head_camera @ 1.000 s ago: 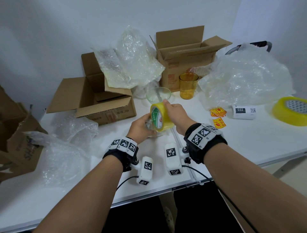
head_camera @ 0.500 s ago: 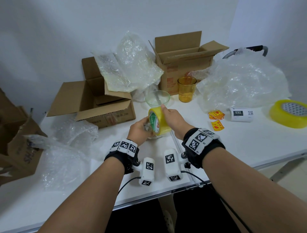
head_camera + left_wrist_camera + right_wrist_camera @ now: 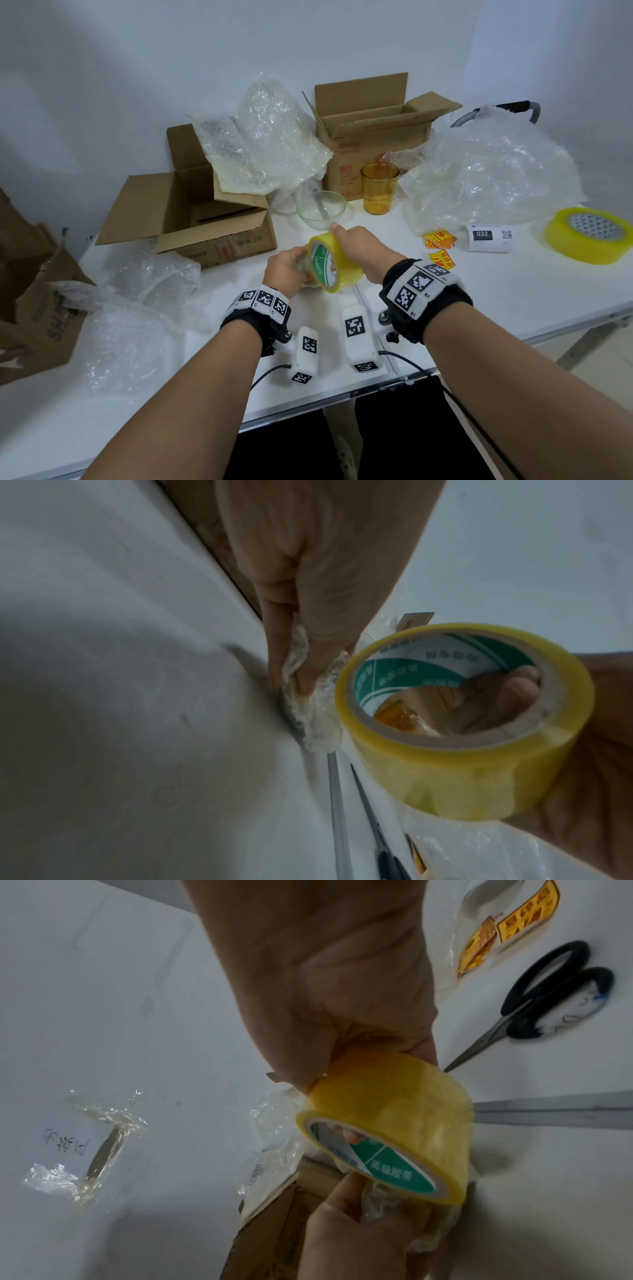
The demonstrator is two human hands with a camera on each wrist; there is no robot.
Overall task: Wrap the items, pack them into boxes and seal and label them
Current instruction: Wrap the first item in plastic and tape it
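My right hand (image 3: 356,245) grips a yellow tape roll (image 3: 334,262) with a green and white core, fingers hooked through the core (image 3: 493,693), thumb on the outside (image 3: 346,1031). Just left of it my left hand (image 3: 287,265) holds a small item wrapped in bubble wrap (image 3: 308,696) against the white table (image 3: 513,291), fingers curled round it (image 3: 380,1226). The roll (image 3: 394,1123) stands on edge and touches the bundle. What is inside the wrap is hidden.
Two open cardboard boxes (image 3: 205,212) (image 3: 373,137), a clear glass bowl (image 3: 320,209), an amber glass (image 3: 379,188) and heaps of bubble wrap (image 3: 489,174) stand behind. Yellow stickers (image 3: 440,246), a label printer (image 3: 489,238), a bigger tape roll (image 3: 589,240) and scissors (image 3: 534,1001) lie right.
Both hands with the roll and bundle stay together at the same spot; the roll tilts slightly more toward the table. My head has shifted a little.
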